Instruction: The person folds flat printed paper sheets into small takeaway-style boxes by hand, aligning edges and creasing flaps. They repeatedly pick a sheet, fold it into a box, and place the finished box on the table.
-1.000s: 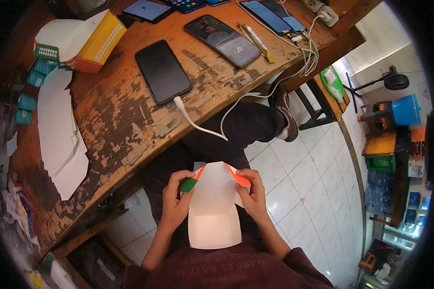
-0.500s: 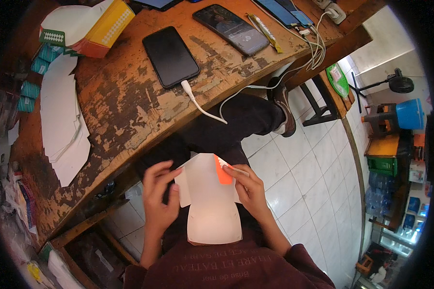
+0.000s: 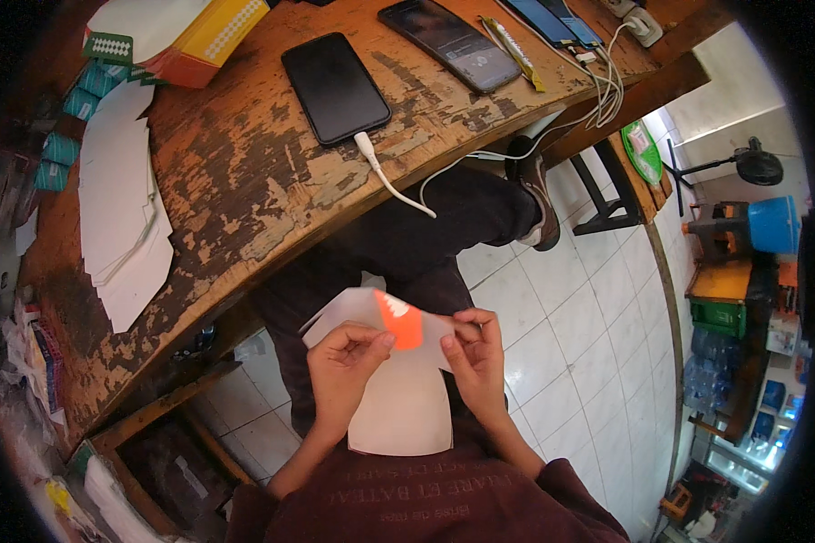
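Note:
A pale die-cut cardboard box blank [image 3: 398, 407] lies over my lap, its lower panel against my dark red shirt. Near its upper edge is a folded-over orange flap [image 3: 403, 328] with a white pattern. My left hand [image 3: 346, 366] pinches the blank beside this flap, thumb on top. On the other side, my right hand [image 3: 478, 357] holds the blank's right edge between thumb and bent fingers. The upper part of the blank is tilted and slightly blurred.
On the worn wooden table [image 3: 217, 172] sit a stack of white blanks [image 3: 122, 217], a yellow, red and green carton [image 3: 186, 41], teal packets [image 3: 59, 149] and two phones [image 3: 337, 88]. A white charging cable [image 3: 394, 185] hangs over the table edge. A blue bucket [image 3: 773, 224] stands far right.
My left hand has moved inward from the left side and now grips the blank by the orange flap. My right hand has shifted from that flap to the right edge. The blank's top has tilted.

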{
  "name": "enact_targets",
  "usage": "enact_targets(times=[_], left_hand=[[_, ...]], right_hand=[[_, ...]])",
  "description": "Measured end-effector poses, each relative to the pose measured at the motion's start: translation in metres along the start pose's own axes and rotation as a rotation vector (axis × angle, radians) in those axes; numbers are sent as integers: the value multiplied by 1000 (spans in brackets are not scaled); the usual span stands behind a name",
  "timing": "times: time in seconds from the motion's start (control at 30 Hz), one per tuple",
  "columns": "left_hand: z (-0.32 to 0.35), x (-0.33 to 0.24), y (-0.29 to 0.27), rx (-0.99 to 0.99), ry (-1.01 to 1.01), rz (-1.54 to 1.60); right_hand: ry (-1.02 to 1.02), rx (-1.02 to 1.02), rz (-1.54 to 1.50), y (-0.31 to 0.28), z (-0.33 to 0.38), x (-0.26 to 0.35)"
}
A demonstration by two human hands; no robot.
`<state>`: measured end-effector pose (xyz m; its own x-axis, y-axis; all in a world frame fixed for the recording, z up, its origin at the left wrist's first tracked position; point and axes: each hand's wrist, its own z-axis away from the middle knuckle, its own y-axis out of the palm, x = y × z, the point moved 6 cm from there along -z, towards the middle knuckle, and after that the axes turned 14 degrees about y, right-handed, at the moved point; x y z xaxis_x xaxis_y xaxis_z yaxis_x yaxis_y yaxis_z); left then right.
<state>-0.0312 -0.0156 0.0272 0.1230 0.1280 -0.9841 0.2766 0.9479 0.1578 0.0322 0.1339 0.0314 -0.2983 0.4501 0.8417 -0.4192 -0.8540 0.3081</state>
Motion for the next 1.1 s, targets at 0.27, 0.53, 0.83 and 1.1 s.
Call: enact_targets(times=[0.27, 0.53, 0.83, 1.1], left_hand=[[-6, -11, 3, -101, -86, 190], [-4, -17, -5, 37, -40, 141], [6, -60, 16, 10, 659, -602], [9, -36, 15, -111, 240, -27]], right_hand=[[-12, 21, 18, 4, 3, 6], [21, 96, 95, 2, 4, 8], [-50, -39, 46, 15, 22, 37], [-90, -45, 65, 30, 21, 39]])
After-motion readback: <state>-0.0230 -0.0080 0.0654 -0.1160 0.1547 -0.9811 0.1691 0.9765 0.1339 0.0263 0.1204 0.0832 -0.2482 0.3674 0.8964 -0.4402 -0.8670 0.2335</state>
